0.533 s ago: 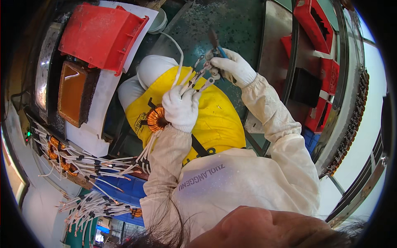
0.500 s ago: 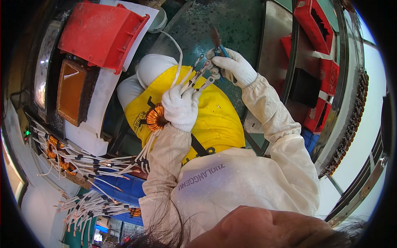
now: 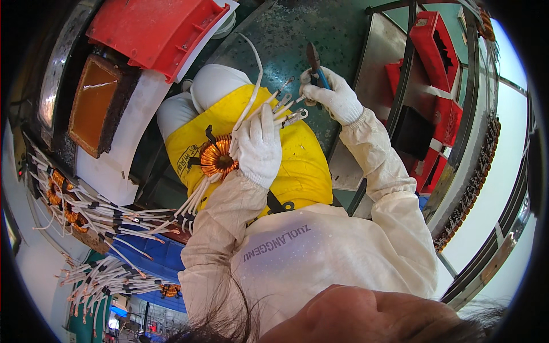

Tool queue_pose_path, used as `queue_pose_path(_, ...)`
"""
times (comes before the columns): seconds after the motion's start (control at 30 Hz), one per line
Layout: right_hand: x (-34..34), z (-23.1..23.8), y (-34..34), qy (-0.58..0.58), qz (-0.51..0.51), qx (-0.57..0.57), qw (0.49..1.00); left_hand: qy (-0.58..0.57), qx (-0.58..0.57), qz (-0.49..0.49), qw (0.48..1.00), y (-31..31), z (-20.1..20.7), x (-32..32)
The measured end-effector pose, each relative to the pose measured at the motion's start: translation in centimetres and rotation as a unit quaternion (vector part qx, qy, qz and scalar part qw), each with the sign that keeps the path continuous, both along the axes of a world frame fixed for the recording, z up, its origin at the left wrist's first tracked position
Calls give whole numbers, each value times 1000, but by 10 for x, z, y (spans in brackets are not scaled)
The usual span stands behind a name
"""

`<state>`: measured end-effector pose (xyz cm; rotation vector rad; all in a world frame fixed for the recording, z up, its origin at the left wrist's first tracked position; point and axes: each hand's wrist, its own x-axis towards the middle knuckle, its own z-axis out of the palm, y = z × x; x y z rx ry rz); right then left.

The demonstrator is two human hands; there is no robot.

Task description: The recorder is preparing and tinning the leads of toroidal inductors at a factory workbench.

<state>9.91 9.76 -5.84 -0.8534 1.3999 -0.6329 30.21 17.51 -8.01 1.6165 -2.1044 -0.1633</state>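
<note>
Head view: copper coil (image 3: 218, 159) on yellow apron (image 3: 306, 166) over lap, beside left hand (image 3: 258, 150), fingers closed round white wires (image 3: 281, 120). Right hand (image 3: 336, 98) clamped on pliers (image 3: 316, 66); can't tell if fingertips also pinch wire. Coil likely heavy, stiff; wires springy, grip near metal tips (image 3: 296, 116).

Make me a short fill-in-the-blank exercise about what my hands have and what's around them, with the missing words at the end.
1. The right hand holds pliers with ____ handles.
2. The left hand holds wires whose covering is ____ in colour.
3. The coil is closer to the ____ hand than to the other.
4. The bin at the picture's upper left is ____ in colour.

Missing words: blue; white; left; red.
</note>
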Motion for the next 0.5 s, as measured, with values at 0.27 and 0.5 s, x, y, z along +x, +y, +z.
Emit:
queue_pose_path(0.27,1,21,-6,224,38,-163,960,144,87,-159,973,-28,21,35)
queue_pose_path(0.5,74,43,9,54,102,-294,949,338,95,-73,934,-31,20,72)
